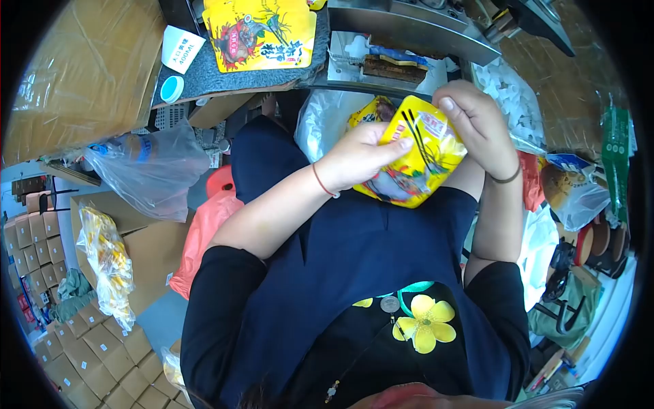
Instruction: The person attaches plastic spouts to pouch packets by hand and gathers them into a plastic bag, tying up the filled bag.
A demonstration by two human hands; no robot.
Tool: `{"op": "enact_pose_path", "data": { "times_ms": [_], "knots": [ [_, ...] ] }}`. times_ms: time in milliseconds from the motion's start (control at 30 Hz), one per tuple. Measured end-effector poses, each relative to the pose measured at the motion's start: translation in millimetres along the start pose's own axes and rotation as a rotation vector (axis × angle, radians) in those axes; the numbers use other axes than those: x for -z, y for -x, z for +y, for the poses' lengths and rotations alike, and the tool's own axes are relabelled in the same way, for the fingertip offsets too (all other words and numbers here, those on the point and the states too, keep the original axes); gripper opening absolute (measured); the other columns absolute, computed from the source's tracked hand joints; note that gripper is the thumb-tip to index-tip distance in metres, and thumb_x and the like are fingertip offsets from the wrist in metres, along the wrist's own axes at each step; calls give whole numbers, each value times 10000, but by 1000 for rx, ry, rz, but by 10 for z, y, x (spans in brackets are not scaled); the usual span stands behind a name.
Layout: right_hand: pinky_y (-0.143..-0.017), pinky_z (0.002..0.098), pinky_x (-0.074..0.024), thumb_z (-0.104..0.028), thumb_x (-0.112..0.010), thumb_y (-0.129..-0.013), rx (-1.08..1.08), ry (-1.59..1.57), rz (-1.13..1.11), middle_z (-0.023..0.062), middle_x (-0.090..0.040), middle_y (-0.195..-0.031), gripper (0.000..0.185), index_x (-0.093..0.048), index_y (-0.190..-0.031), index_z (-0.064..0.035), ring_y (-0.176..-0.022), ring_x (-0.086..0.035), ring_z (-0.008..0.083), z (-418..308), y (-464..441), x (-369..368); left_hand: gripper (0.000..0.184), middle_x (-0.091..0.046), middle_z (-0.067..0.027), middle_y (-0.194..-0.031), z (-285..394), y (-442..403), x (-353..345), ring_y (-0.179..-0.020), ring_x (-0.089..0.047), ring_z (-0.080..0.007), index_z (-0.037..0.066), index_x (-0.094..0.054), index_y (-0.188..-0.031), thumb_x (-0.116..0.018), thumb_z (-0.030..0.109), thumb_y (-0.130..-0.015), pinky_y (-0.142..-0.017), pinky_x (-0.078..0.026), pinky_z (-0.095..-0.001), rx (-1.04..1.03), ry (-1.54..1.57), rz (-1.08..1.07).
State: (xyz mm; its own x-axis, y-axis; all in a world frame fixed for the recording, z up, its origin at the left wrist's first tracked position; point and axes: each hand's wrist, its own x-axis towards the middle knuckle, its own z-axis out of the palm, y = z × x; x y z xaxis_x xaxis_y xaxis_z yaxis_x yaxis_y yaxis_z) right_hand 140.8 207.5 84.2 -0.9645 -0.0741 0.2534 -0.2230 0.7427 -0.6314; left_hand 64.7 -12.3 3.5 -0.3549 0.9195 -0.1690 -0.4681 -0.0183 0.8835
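Note:
A yellow printed packaging pouch (429, 146) is held tilted above my lap, its face with black chopsticks and a food picture turned up. My left hand (375, 153) grips its left side, thumb lying across the front and the other fingers hidden beneath. At the upper right corner my right hand (473, 119) is closed on the pouch's edge, thumb on top. Just behind it, another yellow pouch (373, 112) shows in part beside a clear plastic bag (323, 119).
A stack of yellow pouches (262, 37) lies on the grey mat (300, 71), near a white label card (182, 49) and a round cap (172, 89). A metal machine (409, 34) stands ahead. White pieces fill a bag (507, 102) at right; cartons (102, 347) are stacked lower left.

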Motion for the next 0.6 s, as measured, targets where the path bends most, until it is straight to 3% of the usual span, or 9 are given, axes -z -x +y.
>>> {"op": "enact_pose_path", "data": {
  "times_ms": [100,133,167,233,300,467,500,567,600],
  "knots": [
    [-865,405,-501,-211,-524,-1033,-41,-53,-5,181,-672,-1009,260,-670,-1093,-4,-930,-647,351,37,66,116,278,-723,-88,-1107,-54,-43,-47,-1001,-679,-142,-35,-648,-1191,-654,126,-964,-907,-536,-310,86,111,-58],
    [-855,426,-508,-218,-509,-1034,-35,123,124,209,-663,-1086,270,-661,-1111,-8,-964,-644,393,172,96,142,277,-724,-92,-1110,-56,-63,-42,-1006,-681,-148,-37,-649,-1190,-667,91,-944,-912,-536,-312,101,121,-72],
    [-857,447,-511,-169,-536,-1003,-193,406,146,218,-653,-1152,241,-650,-1165,-30,-1004,-630,430,233,105,256,288,-725,-98,-1111,-49,-108,-2,-999,-686,-153,-39,-649,-1189,-676,65,-922,-907,-541,-312,78,147,-37],
    [-854,466,-506,-113,-578,-949,-208,625,145,232,-643,-1131,276,-634,-1215,-65,-1024,-613,448,738,261,416,318,-727,-111,-1113,-7,-229,163,-984,-697,-164,-42,-650,-1189,-694,15,-879,-898,-549,-312,35,201,39],
    [-847,471,-503,-92,-597,-922,-256,611,64,230,-640,-1097,294,-629,-1214,-75,-1020,-614,446,901,325,374,317,-728,-142,-1110,159,-356,330,-938,-719,-195,-71,-650,-1165,-693,-5,-857,-839,-571,-309,20,167,129],
    [-841,477,-510,-57,-631,-888,-298,519,13,228,-648,-1066,277,-605,-1164,-55,-1002,-630,442,1227,449,356,328,-704,-136,-1168,199,-454,512,-997,-703,-197,-43,-622,-1222,-674,9,-902,-887,-565,-328,37,160,116],
    [-848,469,-512,-56,-629,-895,-335,463,84,231,-651,-1081,267,-604,-1161,-48,-1014,-633,433,1174,445,333,374,-698,-120,-1173,188,-430,505,-1027,-684,-188,-46,-582,-1265,-688,67,-924,-910,-544,-318,-147,11,161],
    [-862,454,-515,-53,-625,-909,-415,343,211,235,-656,-1109,246,-603,-1154,-34,-1037,-638,416,1058,452,281,432,-667,-188,-1173,377,-339,782,-1119,-644,-321,3,-576,-1266,-723,182,-901,-958,-507,-418,-264,-739,647],
    [-822,412,-527,-67,-613,-942,-441,350,222,212,-660,-1160,228,-589,-1163,-19,-984,-666,367,1074,485,289,477,-622,-202,-1239,531,-305,999,-1179,-595,-350,33,-572,-1284,-740,232,-884,-994,-470,-439,-594,-1014,811]
  ]
}}
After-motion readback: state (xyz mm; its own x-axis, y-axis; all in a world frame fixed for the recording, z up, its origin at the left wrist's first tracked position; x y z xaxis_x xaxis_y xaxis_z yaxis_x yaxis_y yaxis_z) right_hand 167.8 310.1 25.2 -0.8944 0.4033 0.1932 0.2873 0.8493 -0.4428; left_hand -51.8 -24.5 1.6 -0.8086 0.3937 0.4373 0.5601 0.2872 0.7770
